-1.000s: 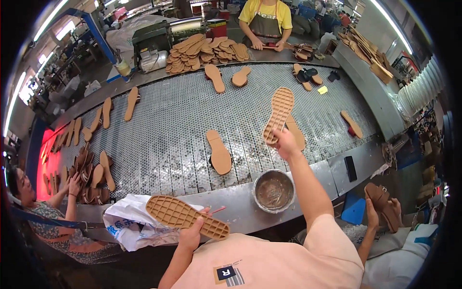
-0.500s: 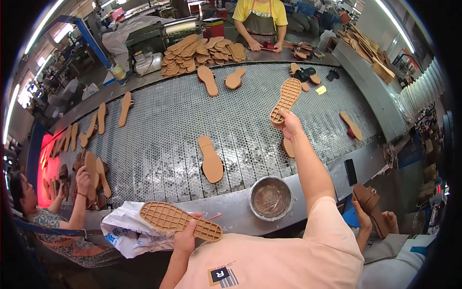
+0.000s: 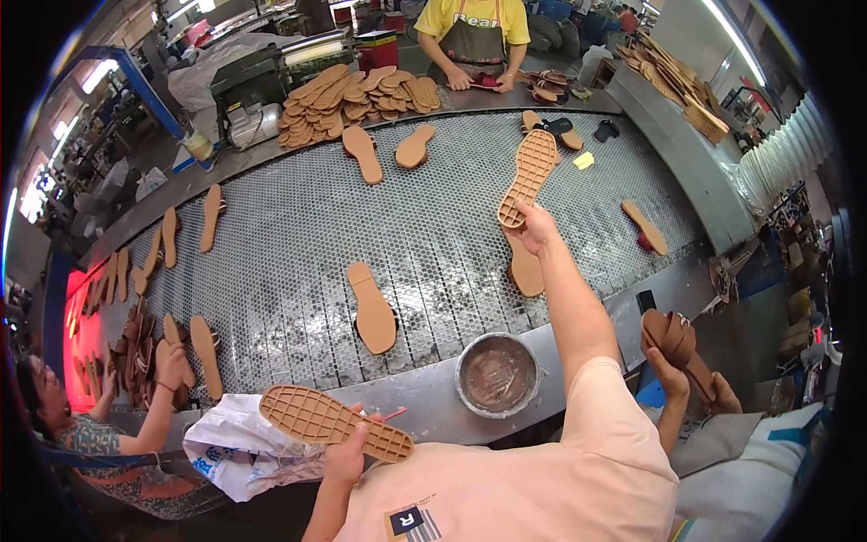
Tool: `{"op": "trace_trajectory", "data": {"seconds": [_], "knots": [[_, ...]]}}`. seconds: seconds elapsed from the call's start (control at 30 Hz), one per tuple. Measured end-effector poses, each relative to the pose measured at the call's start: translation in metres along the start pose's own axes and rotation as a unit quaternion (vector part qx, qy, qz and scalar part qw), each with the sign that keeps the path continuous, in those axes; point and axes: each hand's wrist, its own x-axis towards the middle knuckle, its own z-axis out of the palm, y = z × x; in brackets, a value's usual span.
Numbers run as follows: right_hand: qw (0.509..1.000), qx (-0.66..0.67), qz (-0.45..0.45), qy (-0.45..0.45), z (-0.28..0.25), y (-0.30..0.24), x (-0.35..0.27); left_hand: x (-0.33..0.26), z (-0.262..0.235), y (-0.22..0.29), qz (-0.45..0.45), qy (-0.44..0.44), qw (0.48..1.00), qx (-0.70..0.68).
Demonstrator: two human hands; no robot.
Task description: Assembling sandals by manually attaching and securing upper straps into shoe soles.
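Observation:
My left hand [image 3: 344, 457], low and close to my shirt, grips a tan shoe sole [image 3: 312, 417] with a raised grid on the side facing up. A second sole with the same grid [image 3: 530, 172] stands tilted up over the mesh conveyor [image 3: 442, 271], its lower end pinched in my right hand [image 3: 535, 228]. Just below that hand, another tan sole [image 3: 526, 268] lies on the conveyor, partly covered by my wrist. A smooth-faced sole [image 3: 374, 312] rests on the mesh between my two hands.
A metal bowl [image 3: 497, 375] stands on the near ledge, with a white plastic bag [image 3: 237, 443] to its left. Soles are heaped [image 3: 348, 95] at the far edge. Co-workers handle footwear at left, far side and right; the one at right holds a brown sandal [image 3: 677, 352].
The view has shifted slightly. My right hand and its sole have moved a little, uncovering more of the sole beneath. The right-hand co-worker's sandal has turned; the left co-worker's hand has moved.

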Motion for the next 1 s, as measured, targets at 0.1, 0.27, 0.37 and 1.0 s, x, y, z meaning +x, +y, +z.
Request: {"op": "trace_trajectory", "data": {"seconds": [0.1, 0.27, 0.37, 1.0], "knots": [[1.0, 0.008, -0.006, -0.013, -0.006, 0.0, 0.004, 0.003, 0.006, -0.001, -0.013, 0.006, 1.0, -0.009], [1.0, 0.004, -0.004, -0.022, -0.015, -0.001, 0.012, 0.006, 0.013, -0.003, -0.016, 0.003, 1.0, 0.009], [1.0, 0.01, -0.006, -0.013, -0.024, -0.001, 0.02, 0.008, 0.016, -0.007, -0.017, 0.005, 1.0, 0.008], [1.0, 0.0, 0.003, 0.002, -0.036, -0.018, 0.04, 0.01, 0.041, -0.018, -0.008, -0.023, 0.999, 0.036]]}}
